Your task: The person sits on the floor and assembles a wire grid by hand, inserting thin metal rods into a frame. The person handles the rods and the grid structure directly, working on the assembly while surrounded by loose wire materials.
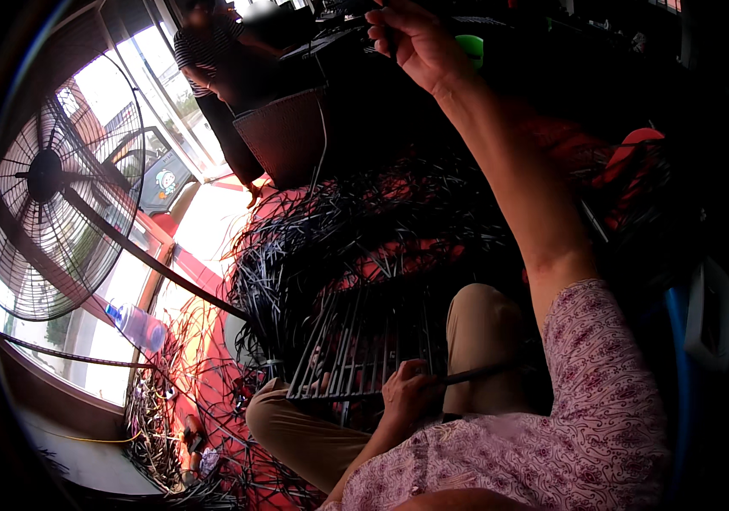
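A dark frame with several parallel strips point(356, 345) stretched across it rests against my lap, between my bent knees. My left hand point(408, 390) is closed at the near edge of this frame, and a flat black bar or strip point(479, 372) runs from it toward the right. High above, my right arm is stretched far forward. My right hand point(411, 38) is at the top edge of the view with its fingers curled around a thin dark strip, most of which is lost against the dark background.
Tangled black strips point(296, 230) cover much of the red floor. A large fan point(45, 175) stands at the left by bright glass doors. Beyond are another person point(211, 51), a brown woven basket-like piece point(283, 132) and a green container point(471, 47). A clear plastic bottle point(137, 326) is at left.
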The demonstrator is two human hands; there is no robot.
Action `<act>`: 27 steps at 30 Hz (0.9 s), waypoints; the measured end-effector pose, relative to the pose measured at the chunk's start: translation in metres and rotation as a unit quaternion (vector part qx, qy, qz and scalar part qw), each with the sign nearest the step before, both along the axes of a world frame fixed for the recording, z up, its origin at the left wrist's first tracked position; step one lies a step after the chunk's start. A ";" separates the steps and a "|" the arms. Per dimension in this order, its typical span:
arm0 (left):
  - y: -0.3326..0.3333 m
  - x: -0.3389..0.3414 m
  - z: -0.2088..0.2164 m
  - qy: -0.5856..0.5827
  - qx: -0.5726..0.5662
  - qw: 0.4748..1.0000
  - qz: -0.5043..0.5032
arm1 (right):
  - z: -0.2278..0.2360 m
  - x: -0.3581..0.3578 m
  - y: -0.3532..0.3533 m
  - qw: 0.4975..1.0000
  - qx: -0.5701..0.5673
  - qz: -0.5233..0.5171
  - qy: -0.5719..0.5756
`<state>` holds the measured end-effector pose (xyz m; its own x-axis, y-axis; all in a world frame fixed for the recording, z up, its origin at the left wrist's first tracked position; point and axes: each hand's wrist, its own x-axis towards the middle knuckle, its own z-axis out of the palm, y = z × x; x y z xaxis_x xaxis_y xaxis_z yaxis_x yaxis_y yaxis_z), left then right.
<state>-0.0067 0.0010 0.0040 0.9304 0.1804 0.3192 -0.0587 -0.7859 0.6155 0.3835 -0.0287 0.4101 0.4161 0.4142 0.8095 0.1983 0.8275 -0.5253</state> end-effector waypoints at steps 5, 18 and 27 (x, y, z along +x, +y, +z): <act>0.000 0.008 0.012 -0.005 0.062 0.994 -0.087 | -0.196 -0.048 -0.027 0.866 -0.402 -0.049 0.293; 0.002 0.008 0.013 0.077 0.028 0.996 -0.032 | -0.390 -0.205 -0.111 0.767 -0.443 0.043 0.463; -0.003 0.007 0.013 0.077 0.016 0.997 -0.029 | -0.390 -0.251 -0.113 0.812 -0.407 0.033 0.418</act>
